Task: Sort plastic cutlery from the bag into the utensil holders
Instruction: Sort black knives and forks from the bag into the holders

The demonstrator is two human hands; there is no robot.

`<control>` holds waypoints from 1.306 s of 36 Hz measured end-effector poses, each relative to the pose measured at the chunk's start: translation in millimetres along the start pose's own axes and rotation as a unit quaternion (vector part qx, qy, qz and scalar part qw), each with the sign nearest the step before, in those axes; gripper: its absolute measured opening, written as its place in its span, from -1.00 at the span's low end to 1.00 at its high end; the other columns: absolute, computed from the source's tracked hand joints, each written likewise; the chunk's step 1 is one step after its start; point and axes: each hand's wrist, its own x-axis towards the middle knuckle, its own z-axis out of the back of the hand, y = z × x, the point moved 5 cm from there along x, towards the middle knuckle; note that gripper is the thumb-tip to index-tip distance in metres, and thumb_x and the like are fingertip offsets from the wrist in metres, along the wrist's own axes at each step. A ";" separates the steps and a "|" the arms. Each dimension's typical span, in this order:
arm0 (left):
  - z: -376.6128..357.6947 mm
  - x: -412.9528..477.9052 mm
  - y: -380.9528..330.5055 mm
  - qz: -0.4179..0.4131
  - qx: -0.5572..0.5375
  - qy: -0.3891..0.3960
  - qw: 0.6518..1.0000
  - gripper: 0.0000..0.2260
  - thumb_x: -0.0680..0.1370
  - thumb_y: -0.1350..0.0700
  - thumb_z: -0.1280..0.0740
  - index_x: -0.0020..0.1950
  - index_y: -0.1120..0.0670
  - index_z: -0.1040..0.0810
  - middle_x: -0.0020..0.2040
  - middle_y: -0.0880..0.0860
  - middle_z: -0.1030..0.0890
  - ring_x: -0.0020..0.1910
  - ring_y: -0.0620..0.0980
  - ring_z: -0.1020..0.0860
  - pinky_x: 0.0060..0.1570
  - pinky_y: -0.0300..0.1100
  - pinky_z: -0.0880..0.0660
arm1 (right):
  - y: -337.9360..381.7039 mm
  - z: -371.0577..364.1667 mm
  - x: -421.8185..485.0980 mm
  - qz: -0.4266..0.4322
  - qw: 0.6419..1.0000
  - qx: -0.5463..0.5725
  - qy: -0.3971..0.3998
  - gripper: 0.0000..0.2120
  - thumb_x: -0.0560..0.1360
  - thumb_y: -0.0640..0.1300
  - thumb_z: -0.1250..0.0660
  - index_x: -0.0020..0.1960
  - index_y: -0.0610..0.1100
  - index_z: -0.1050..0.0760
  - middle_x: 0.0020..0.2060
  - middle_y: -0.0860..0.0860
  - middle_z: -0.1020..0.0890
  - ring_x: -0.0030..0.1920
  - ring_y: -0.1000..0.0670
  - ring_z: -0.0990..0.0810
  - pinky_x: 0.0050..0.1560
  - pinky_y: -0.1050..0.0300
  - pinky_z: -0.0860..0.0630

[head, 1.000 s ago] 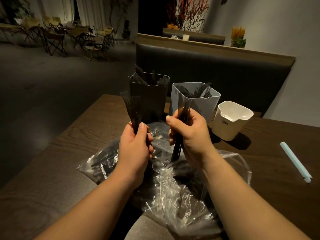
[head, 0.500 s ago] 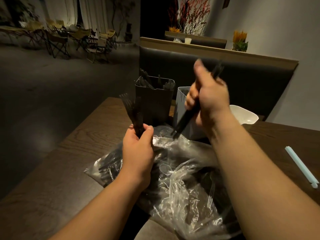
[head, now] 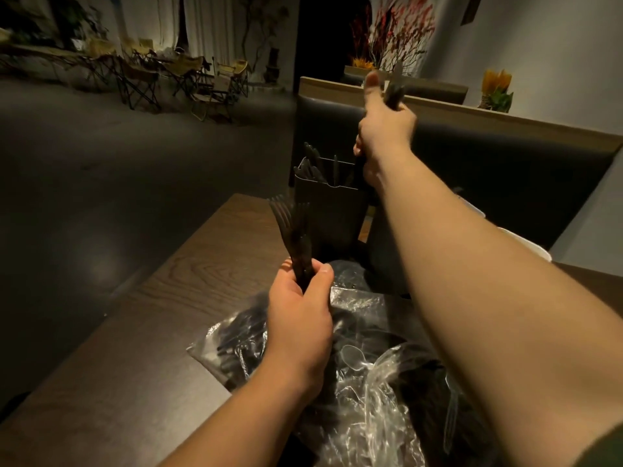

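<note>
Black cutlery stood in the dark holder [head: 328, 210]; left hand [head: 300, 318] gripped forks [head: 291, 227], right hand [head: 384, 129] clutched knives [head: 393, 91].

Both forearms were bare from wrist to elbow. At the lower right corner of the frame showed the edge of a dark olive sleeve [head: 603, 446].

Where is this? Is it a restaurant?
Probably yes, a cafe or restaurant. There is a padded booth seat behind the wooden table, folding chairs across the room, and a dark utensil holder being filled with plastic cutlery.
</note>
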 end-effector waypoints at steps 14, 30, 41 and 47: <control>-1.5 -2.9 -1.0 -0.004 0.015 0.005 1.000 -0.81 0.62 0.14 -0.32 -0.18 -0.06 -0.49 -0.38 -0.08 -0.36 -0.41 -0.13 -0.28 -0.41 -0.22 -0.26 | -19.0 2.1 1.4 0.006 0.834 -0.549 0.061 -0.44 0.65 0.22 -0.10 0.51 -0.09 -0.32 0.52 -0.18 -0.26 0.55 -0.28 -0.06 0.48 -0.26 -0.05; -7.3 -5.6 -3.0 0.028 0.029 0.040 0.998 -0.84 0.66 0.10 -0.26 -0.12 0.00 -0.45 -0.36 -0.06 -0.36 -0.42 -0.14 -0.28 -0.44 -0.27 -0.26 | -16.8 -4.7 -21.3 0.275 0.707 -0.641 0.117 -0.66 0.69 0.04 -0.10 0.38 -0.04 -0.45 0.26 -0.06 -0.57 0.24 -0.11 -0.54 0.28 -0.08 -0.44; -14.0 -10.3 -1.9 0.059 0.031 0.075 0.995 -0.82 0.70 0.07 -0.19 -0.06 0.06 -0.45 -0.39 -0.02 -0.42 -0.49 -0.11 -0.31 -0.50 -0.27 -0.24 | -8.1 12.7 -71.2 0.277 0.810 -0.489 0.169 -0.65 0.67 -0.02 -0.18 0.41 -0.06 -0.44 0.31 -0.01 -0.55 0.35 -0.01 -0.47 0.40 -0.02 -0.39; -18.2 -14.3 0.7 0.073 0.021 0.095 0.993 -0.80 0.71 0.03 -0.14 -0.03 0.06 -0.45 -0.40 -0.02 -0.44 -0.52 -0.11 -0.31 -0.54 -0.27 -0.20 | -21.2 51.6 -120.7 0.187 0.881 -0.375 0.218 -0.84 0.60 -0.01 -0.33 0.07 0.02 -0.67 -0.13 0.18 -0.68 -0.08 0.22 -0.63 -0.02 0.25 -0.54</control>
